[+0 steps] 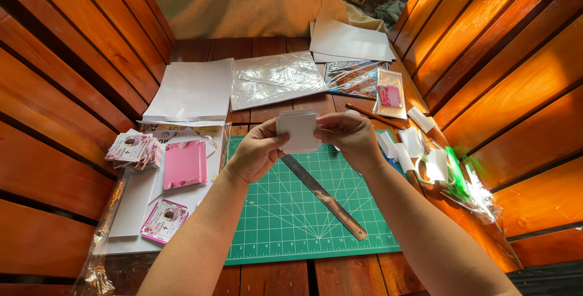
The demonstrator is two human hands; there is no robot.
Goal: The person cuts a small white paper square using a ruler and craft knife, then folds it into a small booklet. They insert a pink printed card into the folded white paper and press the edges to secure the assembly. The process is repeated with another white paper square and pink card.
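Hands (258, 150) (349, 138) pinch folded white paper box (297, 131).

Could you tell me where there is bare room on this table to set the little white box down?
Both hands, left hand and right hand, hold the white box. The green cutting mat is bare left of the steel ruler, and below it toward the mat's right corner. Crowded: card stacks at left, scissors and paper scraps at right.

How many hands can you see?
2. The left hand and the right hand are above the green cutting mat, both holding a small white folded card.
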